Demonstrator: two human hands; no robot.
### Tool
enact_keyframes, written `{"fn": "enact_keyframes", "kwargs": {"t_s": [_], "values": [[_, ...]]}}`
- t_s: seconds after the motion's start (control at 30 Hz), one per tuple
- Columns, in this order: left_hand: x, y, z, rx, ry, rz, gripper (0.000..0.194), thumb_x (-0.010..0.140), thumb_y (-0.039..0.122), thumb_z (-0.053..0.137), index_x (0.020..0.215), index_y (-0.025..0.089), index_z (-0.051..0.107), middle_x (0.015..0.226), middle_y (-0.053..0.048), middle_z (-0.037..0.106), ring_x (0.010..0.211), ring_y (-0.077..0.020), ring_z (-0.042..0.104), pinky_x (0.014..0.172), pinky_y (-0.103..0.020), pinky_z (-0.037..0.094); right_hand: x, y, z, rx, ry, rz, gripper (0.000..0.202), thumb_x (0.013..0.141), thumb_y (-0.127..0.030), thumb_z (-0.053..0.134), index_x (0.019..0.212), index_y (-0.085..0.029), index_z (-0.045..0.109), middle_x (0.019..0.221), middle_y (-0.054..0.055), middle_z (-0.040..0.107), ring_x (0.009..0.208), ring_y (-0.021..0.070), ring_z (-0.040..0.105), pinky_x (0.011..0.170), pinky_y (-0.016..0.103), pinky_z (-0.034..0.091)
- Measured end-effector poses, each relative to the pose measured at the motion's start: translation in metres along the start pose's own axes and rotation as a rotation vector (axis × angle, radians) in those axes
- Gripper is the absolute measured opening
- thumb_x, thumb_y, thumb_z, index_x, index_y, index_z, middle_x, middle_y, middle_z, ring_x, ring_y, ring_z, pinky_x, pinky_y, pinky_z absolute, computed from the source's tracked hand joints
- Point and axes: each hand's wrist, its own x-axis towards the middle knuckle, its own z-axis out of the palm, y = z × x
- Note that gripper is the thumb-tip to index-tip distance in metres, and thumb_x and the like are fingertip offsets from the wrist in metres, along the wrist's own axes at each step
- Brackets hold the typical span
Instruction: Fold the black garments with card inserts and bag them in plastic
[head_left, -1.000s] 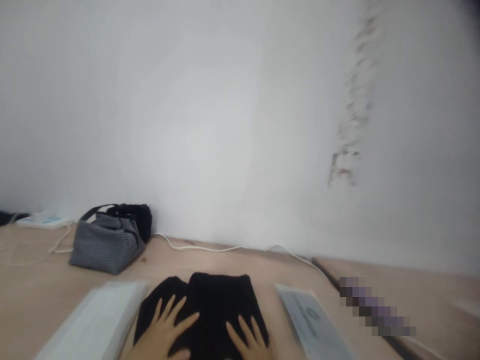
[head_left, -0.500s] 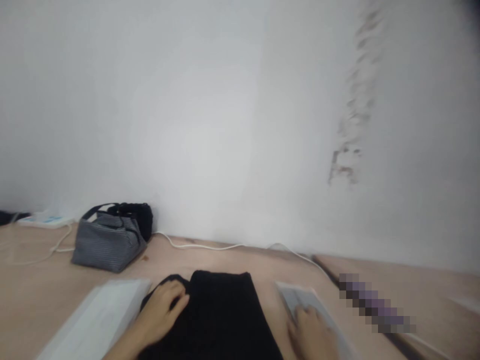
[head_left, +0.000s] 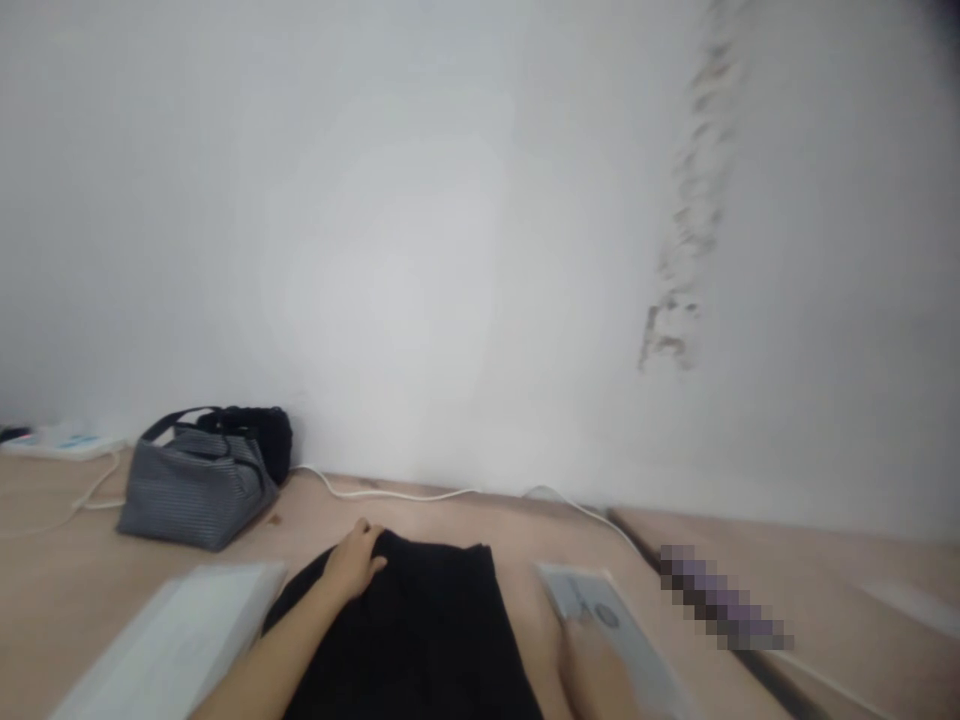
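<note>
On the tabletop [head_left: 90,560], we are resting our left hand [head_left: 352,570] on the far edge of the cloth [head_left: 420,630] and our blurred right hand [head_left: 596,662] at the packet [head_left: 592,592], neither grip showing whether it is closed, so uneven tugging could be creasing the cloth.

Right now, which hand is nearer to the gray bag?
Left. Your left hand is on black cloth, right of the gray bag; your right hand is farther right, at the gray packet.
</note>
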Motion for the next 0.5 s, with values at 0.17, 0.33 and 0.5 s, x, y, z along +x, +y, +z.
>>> {"fn": "enact_keyframes", "kwargs": {"t_s": [0.17,0.33,0.5], "values": [[-0.046,0.004,-0.017,-0.02,-0.008,0.124,0.025,0.085,0.029,0.043,0.103,0.024,0.06,0.108,-0.004,0.06,0.104,-0.0187,0.054,0.092,-0.031,0.038,0.001,-0.003,-0.003,-0.113,-0.03,0.07,0.04,0.079,-0.003,0.03,0.082,-0.015,0.067,0.08,0.015,0.068,0.072,0.0242,0.066,0.065,0.035,0.048],[-0.105,-0.009,-0.005,0.014,-0.248,0.148,0.051,0.08,0.039,0.051,0.129,0.036,0.04,0.14,-0.005,0.036,0.127,-0.0305,0.031,0.101,-0.051,0.028,0.01,-0.014,-0.03,-0.175,-0.019,0.063,0.038,0.078,-0.002,0.029,0.084,-0.014,0.065,0.084,0.015,0.066,0.071,0.024,0.064,0.063,0.033,0.046],[-0.117,-0.006,0.004,-0.118,-0.181,0.198,0.05,0.08,0.049,0.048,0.128,0.037,0.042,0.143,-0.005,0.029,0.13,-0.0338,0.021,0.102,-0.057,0.02,0.018,-0.069,-0.085,-0.252,0.121,-0.05,0.031,0.079,-0.004,0.033,0.083,-0.014,0.062,0.077,0.012,0.062,0.062,0.0217,0.06,0.056,0.032,0.044]]}}
